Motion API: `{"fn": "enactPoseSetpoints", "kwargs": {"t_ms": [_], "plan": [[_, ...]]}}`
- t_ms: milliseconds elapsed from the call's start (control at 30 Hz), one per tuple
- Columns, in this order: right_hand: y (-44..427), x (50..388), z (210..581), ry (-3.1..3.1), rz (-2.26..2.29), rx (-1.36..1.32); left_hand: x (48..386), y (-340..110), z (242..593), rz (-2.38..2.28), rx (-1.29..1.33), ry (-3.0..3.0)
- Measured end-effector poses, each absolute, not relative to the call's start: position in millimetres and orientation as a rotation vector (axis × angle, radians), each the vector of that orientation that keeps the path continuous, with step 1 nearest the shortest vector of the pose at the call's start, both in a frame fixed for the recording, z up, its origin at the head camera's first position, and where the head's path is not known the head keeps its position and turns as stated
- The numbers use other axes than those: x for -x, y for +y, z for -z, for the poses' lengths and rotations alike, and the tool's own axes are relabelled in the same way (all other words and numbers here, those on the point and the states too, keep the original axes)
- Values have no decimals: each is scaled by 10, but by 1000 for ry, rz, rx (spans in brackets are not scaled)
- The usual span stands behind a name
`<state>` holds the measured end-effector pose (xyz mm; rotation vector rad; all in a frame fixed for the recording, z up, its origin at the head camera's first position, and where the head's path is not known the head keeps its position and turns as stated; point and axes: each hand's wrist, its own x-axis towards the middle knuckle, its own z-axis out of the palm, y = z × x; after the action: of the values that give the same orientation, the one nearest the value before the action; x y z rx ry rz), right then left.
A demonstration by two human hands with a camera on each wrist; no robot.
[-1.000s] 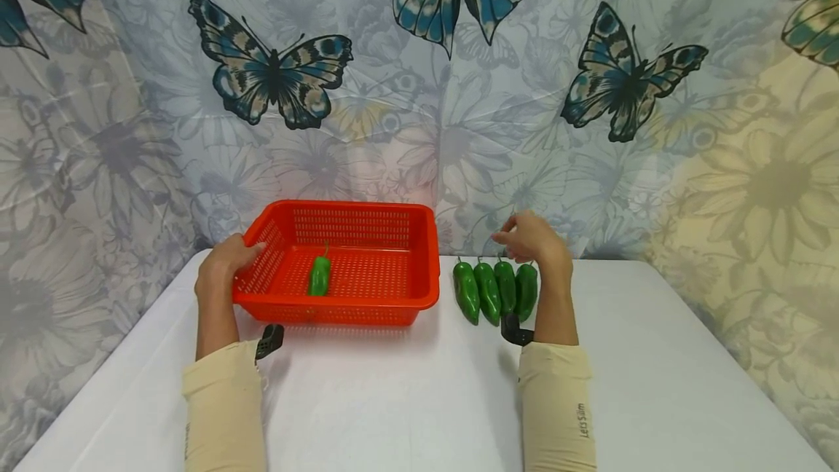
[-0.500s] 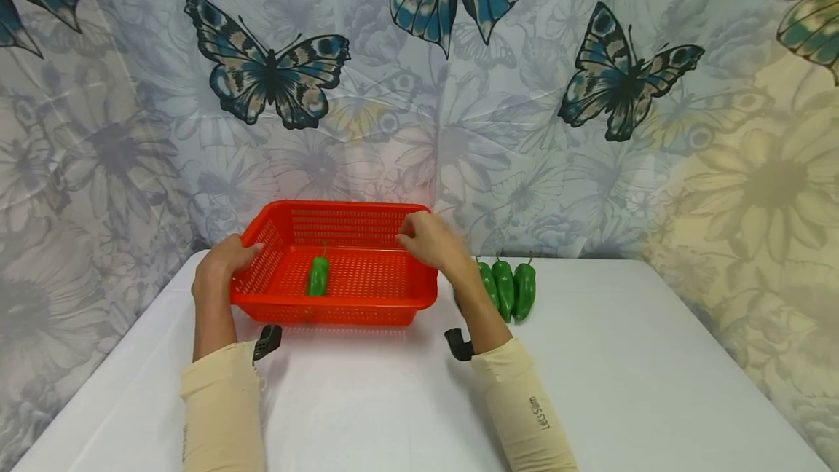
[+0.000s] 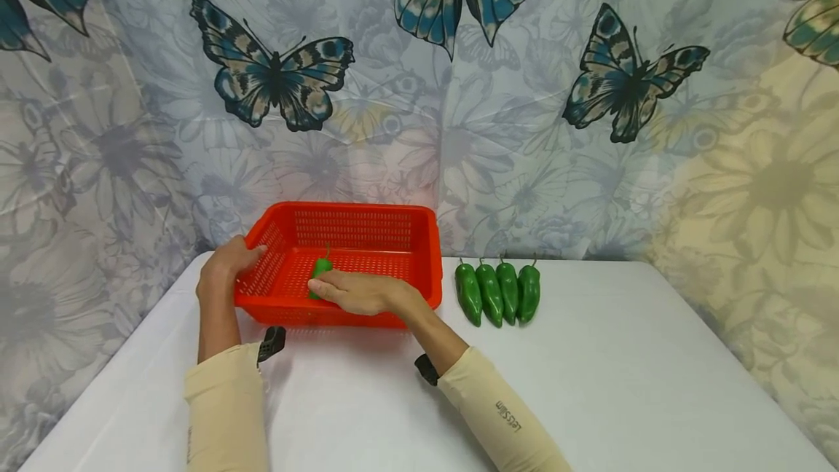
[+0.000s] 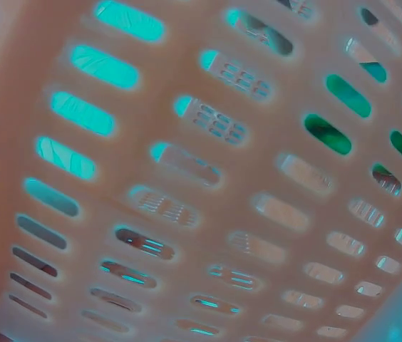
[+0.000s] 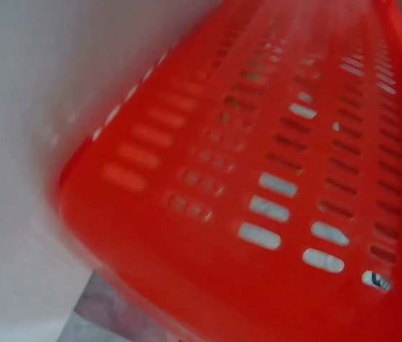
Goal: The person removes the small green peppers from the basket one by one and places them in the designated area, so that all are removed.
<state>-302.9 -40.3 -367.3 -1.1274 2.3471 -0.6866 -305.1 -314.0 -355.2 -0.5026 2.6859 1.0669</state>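
Note:
My left hand (image 3: 229,262) grips the left end of a red plastic basket (image 3: 354,207), thumb over the rim and the other fingers hidden outside. One green pepper (image 3: 322,266) lies in the basket, stem toward the back. My right hand (image 3: 357,291) reaches over the front rim, fingers mostly straight, its fingertips over the pepper's lower part; whether they touch it I cannot tell. The left wrist view is filled by the slotted basket wall (image 4: 144,117), with green showing through some slots. In the right wrist view the basket (image 5: 208,271) fills most of the frame; no hand shows clearly.
Several green peppers (image 3: 490,291) lie side by side in a row to the right of the basket, stems toward the back. They rest on a white-covered table (image 3: 629,370). A butterfly-print cloth (image 3: 505,130) hangs right behind the table's back edge.
My right hand has swung left from above the row of peppers, across the basket's right end, to the pepper inside. My left hand and the basket have stayed in place.

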Motion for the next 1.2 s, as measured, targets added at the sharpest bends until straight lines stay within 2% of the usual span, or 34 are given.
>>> {"fn": "enactPoseSetpoints", "kwargs": {"t_ms": [100, 433, 833, 1067, 1200], "plan": [[-363, 3017, 3683, 2260, 665, 983, 3069, -3097, 3564, -1058, 504, 2683], [-398, 3036, 3649, 2207, 616, 794, 3111, -3087, 3541, -999, 505, 2710], [-460, 3028, 3649, 2288, 567, 720, 3046, -3133, 3522, -1019, 526, 2688], [-472, 3051, 3668, 2347, 578, 951, 3056, -3135, 3540, -1021, 515, 2712], [-456, 3047, 3658, 2265, 594, 810, 3075, -3132, 3551, -999, 496, 2735]]}}
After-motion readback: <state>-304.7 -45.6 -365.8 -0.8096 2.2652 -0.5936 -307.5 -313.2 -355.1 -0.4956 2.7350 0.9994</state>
